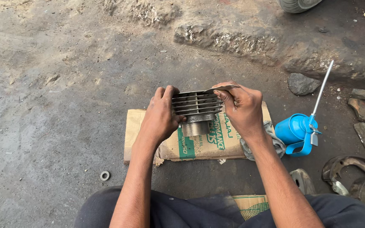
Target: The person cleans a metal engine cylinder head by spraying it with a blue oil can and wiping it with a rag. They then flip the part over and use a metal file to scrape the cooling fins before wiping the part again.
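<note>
A grey finned metal engine cylinder (197, 109) is held in the air over a piece of brown cardboard (199, 145). My left hand (161, 116) grips its left side, fingers over the top fins. My right hand (242, 107) is at the cylinder's right side and pinches a thin flat grey strip (220, 88) that lies across the cylinder's top edge. The round sleeve of the cylinder points down toward the cardboard.
A blue oil can (297, 131) with a long metal spout lies to the right, beside a grey rag (271, 139). Stones (303, 83) and curved brake shoes (351, 169) lie farther right. A small washer (104, 175) sits on the dirty ground at left. A tyre (297, 4) shows at the top.
</note>
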